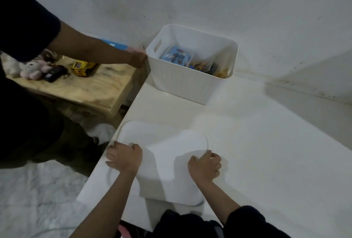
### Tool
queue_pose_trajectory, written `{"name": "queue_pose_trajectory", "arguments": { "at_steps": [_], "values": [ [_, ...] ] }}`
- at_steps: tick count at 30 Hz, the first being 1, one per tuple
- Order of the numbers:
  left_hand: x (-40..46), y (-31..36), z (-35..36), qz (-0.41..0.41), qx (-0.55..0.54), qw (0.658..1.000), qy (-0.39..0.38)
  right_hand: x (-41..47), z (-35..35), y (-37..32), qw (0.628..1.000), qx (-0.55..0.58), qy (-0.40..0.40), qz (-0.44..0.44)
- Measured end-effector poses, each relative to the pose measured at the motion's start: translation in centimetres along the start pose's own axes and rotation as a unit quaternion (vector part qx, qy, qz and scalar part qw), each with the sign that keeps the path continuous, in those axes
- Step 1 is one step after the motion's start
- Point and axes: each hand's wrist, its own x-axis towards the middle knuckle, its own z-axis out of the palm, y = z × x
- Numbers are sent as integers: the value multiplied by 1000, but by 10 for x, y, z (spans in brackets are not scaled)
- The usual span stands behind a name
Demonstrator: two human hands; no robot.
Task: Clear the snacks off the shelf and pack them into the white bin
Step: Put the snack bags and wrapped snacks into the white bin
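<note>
1. Step in hand: looks like closing up. White bin (190, 77) already holds snack packets (176, 56); both hands are on the white lid (167, 161), which lies flat on the tabletop (266, 142) at 6 o'clock of the bin, well apart from it.
2. Left hand (123, 157): grip curled over the lid's left edge, fingers wrapped on the rim. Right hand (205, 165): grip curled on the lid's right edge near its far corner. Can't tell whether the lid is off the surface yet.
3. Bin location: far end of the tabletop, against the wall, at 12 o'clock from the hands. Open top, handle slot on its left wall.
4. Next move, my read: lift the lid level with both hands, carry it toward 12 o'clock, line it up with the bin's rim, press down. Check first that nothing pokes above the rim; packets on the right side sit high.
5. Second person's hand (138, 59) touches the bin's left wall at 9 o'clock of it.
6. Wooden shelf (85, 89) at 9 o'clock of the bin has things on it; whether any are snacks, can't tell.
7. Counts: bins 1; lids 1; my hands 2; other person's hands in view 1; blue packet in bin at least 1, rest of contents too jumbled to count; on the shelf: yellow toy vehicle (83, 68) 1, plush toy (32, 69) 1, dark gadget (54, 74) 1.
</note>
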Motion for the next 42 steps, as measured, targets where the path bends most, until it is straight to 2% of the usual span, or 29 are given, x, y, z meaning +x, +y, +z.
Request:
{"name": "queue_pose_trajectory", "arguments": {
  "at_steps": [4,8,11,15,19,23,25,28,33,37,42],
  "values": [
    [2,0,-7,-32,-42,998,32,0,-9,-10,998,52,-30,25],
    [7,8,-24,43,-114,988,92,-2,-36,-17,980,172,-60,-76],
    [9,35,-47,97,-203,962,157,-2,-65,-35,969,195,-14,-153],
    [25,99,-83,172,-289,933,129,11,-104,-80,952,220,84,-197],
    [50,173,-107,227,-258,935,81,38,-146,-132,939,252,126,-196],
    [78,234,-118,302,-246,920,42,71,-183,-175,931,258,146,-212],
    [92,260,-120,312,-242,919,29,90,-196,-194,929,253,156,-220],
    [113,292,-113,328,-169,929,2,119,-204,-214,929,246,157,-228],
    [122,323,-99,341,-146,925,-86,157,-195,-223,947,203,136,-206],
    [127,334,-89,376,-80,921,-63,170,-176,-219,963,150,120,-187],
    [133,332,-77,425,-11,905,-35,179,-171,-222,964,139,126,-188]
  ]
}}
